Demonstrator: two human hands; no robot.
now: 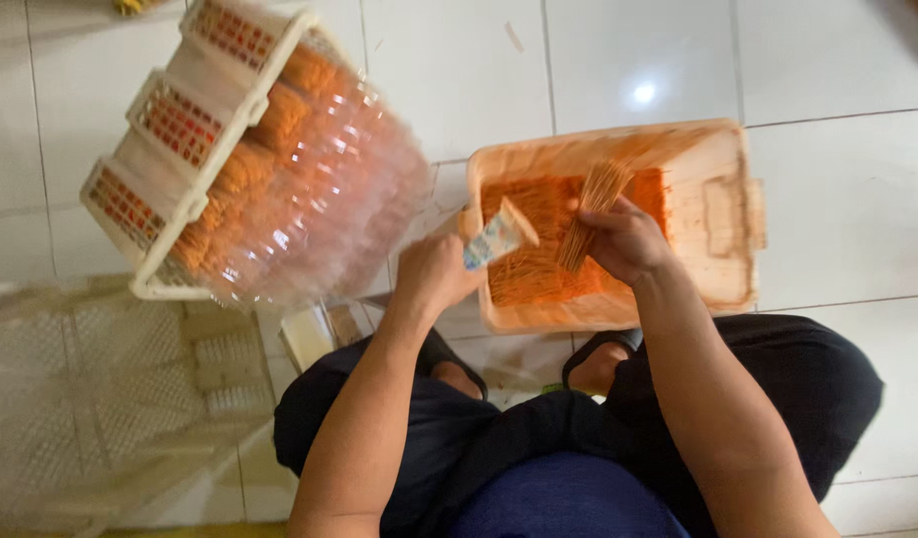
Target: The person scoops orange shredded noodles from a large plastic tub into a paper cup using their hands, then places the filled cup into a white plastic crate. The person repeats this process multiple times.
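Over a pale orange plastic tub (723, 214) at 1 o'clock, the right hand (628, 239) pinches light, brittle thin orange sticks (590, 211) mid-length while the left hand (434, 274) grips a small paper packet (494, 237).

Bare white tiled floor (638, 60) open beyond and to the right of the orange tub (718, 199), white crate (180, 130) of clear-wrapped orange bundles (319, 189) crowding the left, narrow floor gap between crate and tub, knees closing the near side
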